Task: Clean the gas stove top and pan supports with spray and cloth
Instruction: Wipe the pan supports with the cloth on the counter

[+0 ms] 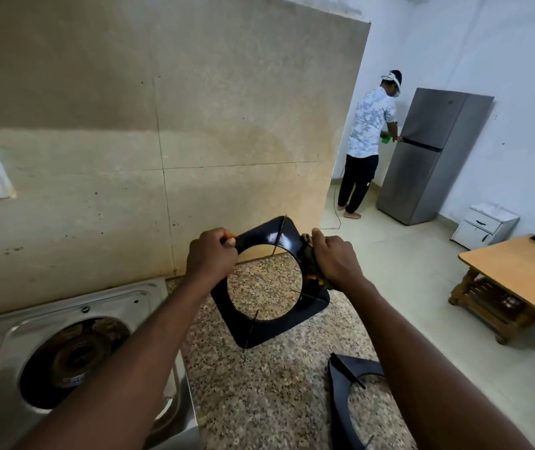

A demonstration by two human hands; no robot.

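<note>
I hold a black square pan support [266,329] with a round opening up above the granite counter [259,391]. My left hand [211,256] grips its upper left edge. My right hand [334,258] grips a dark, dirty cloth [311,271] pressed against the support's right edge. A second black pan support [340,397] lies flat on the counter at the lower right, partly hidden by my right forearm. The steel gas stove [74,319] sits at the lower left with a bare burner [71,358] showing. No spray bottle is in view.
A stained beige wall [129,141] rises behind the counter. To the right, another person [368,138] stands at a grey fridge [431,154]. A wooden table [519,274] and a small white drawer unit [483,225] stand on the floor beyond the counter's edge.
</note>
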